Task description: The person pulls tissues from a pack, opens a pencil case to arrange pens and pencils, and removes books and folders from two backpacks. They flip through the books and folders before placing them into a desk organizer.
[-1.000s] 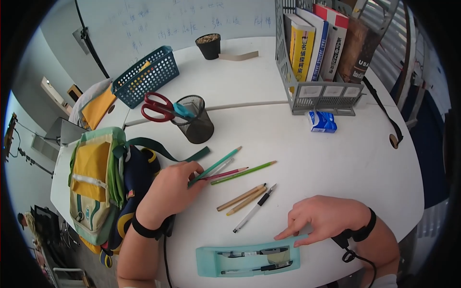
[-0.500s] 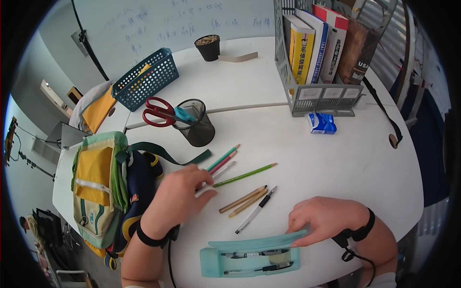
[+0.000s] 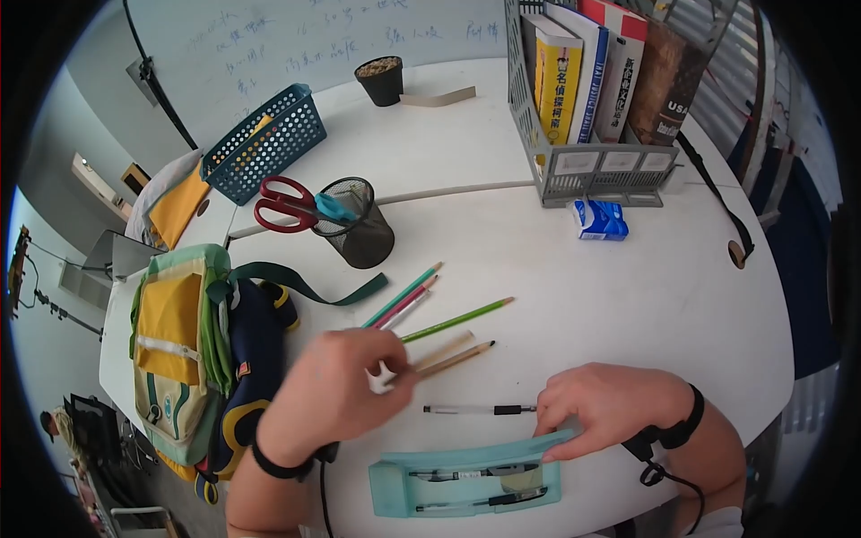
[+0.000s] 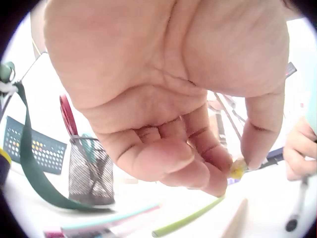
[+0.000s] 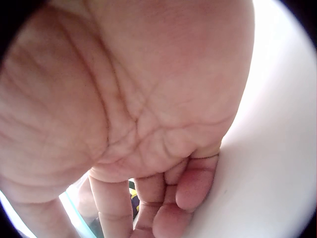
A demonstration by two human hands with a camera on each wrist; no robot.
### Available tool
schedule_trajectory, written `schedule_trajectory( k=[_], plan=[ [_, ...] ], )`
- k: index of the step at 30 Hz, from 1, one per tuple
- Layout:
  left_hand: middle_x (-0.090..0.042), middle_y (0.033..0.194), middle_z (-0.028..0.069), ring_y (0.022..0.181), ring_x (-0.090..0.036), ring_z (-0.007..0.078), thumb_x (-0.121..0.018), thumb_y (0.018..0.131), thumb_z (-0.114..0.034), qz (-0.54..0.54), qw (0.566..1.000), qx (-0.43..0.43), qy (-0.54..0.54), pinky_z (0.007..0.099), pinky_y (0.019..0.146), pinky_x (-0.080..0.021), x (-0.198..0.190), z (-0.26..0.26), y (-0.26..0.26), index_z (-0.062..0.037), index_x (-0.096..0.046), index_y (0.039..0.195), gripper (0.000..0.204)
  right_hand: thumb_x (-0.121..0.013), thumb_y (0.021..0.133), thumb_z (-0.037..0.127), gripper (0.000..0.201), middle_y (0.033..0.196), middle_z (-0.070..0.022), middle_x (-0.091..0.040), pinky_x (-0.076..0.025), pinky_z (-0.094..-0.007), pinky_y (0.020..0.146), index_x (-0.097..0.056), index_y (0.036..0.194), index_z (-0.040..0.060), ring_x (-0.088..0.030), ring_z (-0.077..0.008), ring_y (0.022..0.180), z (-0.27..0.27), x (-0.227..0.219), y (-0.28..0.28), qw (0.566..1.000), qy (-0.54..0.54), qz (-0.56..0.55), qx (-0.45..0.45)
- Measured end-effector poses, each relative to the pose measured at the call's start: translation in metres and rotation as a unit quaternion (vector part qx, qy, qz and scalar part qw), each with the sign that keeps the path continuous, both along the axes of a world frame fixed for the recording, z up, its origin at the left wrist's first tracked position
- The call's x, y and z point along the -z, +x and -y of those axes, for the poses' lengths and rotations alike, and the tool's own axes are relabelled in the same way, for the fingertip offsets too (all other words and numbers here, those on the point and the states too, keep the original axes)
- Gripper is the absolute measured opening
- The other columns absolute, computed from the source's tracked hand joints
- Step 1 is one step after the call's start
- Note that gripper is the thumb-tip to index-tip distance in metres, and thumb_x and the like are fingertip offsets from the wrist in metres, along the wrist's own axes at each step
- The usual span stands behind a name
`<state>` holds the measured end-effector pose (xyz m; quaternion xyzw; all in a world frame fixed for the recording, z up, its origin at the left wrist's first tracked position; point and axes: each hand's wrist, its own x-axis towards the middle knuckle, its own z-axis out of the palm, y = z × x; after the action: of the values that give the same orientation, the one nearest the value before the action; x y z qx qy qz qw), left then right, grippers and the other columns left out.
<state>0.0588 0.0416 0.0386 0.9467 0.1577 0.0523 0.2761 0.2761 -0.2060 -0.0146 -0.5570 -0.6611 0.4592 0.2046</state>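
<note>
My left hand (image 3: 345,394) pinches a wood-coloured pencil between thumb and fingertips; its yellow end (image 4: 238,169) shows in the left wrist view. A second wood-coloured pencil (image 3: 465,357) lies close beside it. With thumb and fingers, my right hand (image 3: 605,408) grips the raised lid (image 3: 484,451) of a teal pencil case (image 3: 387,491). Inside the case are two dark pens (image 3: 502,496). A clear pen with a black grip (image 3: 466,410) lies crosswise behind the case, one end at the right fingers. Farther back are a green pencil (image 3: 462,319), a teal pencil (image 3: 408,291) and a pink pencil (image 3: 395,311).
A backpack (image 3: 175,341) sits on the left, its strap (image 3: 336,292) reaching over the table. Behind are a mesh pen cup (image 3: 368,240) with red scissors (image 3: 285,204), a blue basket (image 3: 269,148), a plant pot (image 3: 380,85), a blue packet (image 3: 599,221) and a book rack (image 3: 610,184).
My left hand has left the coloured pencils and come right to the wood-coloured ones, shifting one. The black-grip pen has turned from slanted to level. My right hand has raised the lid and keeps hold.
</note>
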Motion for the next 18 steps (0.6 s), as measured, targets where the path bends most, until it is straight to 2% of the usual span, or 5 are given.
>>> schedule_trajectory(
  k=[4,8,10,13,18],
  plan=[
    [-0.077,0.084,0.0112,0.072,-0.076,0.0198,-0.078,0.087,0.000,0.010,0.994,-0.048,-0.102,0.0298,0.069,-0.058,-0.034,-0.009,-0.033,-0.0013,-0.072,0.092,0.008,-0.081,0.095,0.031,0.026,0.103,-0.0065,-0.077,-0.056,-0.0360,0.085,-0.083,0.104,0.0059,-0.070,-0.0261,0.099,-0.001,-0.002,0.001,1.000,-0.022,-0.012,0.016],
    [-0.079,0.091,0.0158,0.076,-0.076,0.0222,-0.075,0.087,0.007,0.034,0.957,0.167,-0.235,0.0292,0.069,-0.058,-0.038,-0.023,-0.072,0.0038,-0.079,0.117,0.031,-0.083,0.093,0.029,0.027,0.120,-0.0081,-0.077,-0.058,-0.0350,0.089,-0.083,0.105,0.0057,-0.073,-0.0267,0.104,-0.001,-0.004,0.000,0.998,-0.037,-0.022,0.036],
    [-0.081,0.095,0.0180,0.085,-0.081,0.0276,-0.082,0.082,0.005,-0.007,0.918,0.192,-0.347,0.0311,0.079,-0.063,-0.046,-0.020,-0.078,0.0088,-0.081,0.104,0.023,-0.084,0.092,0.028,0.027,0.129,-0.0088,-0.075,-0.058,-0.0348,0.090,-0.084,0.107,0.0060,-0.073,-0.0267,0.106,-0.001,0.000,0.001,0.998,-0.029,-0.036,0.037],
    [-0.081,0.096,0.0188,0.087,-0.082,0.0279,-0.088,0.081,0.003,-0.009,0.872,0.296,-0.390,0.0313,0.081,-0.065,-0.043,-0.014,-0.080,0.0104,-0.080,0.104,0.025,-0.086,0.089,0.025,0.028,0.146,-0.0101,-0.068,-0.058,-0.0343,0.092,-0.084,0.110,0.0066,-0.074,-0.0266,0.108,-0.001,-0.003,0.000,0.998,-0.020,-0.045,0.038],
    [-0.081,0.096,0.0187,0.077,-0.081,0.0220,-0.085,0.089,0.002,0.105,0.883,0.295,-0.351,0.0236,0.065,-0.063,-0.028,0.008,-0.090,0.0098,-0.078,0.116,0.029,-0.086,0.088,0.024,0.030,0.158,-0.0112,-0.061,-0.058,-0.0344,0.092,-0.084,0.114,0.0083,-0.074,-0.0264,0.109,-0.004,-0.008,-0.004,0.999,-0.019,-0.027,0.030]
  ],
)
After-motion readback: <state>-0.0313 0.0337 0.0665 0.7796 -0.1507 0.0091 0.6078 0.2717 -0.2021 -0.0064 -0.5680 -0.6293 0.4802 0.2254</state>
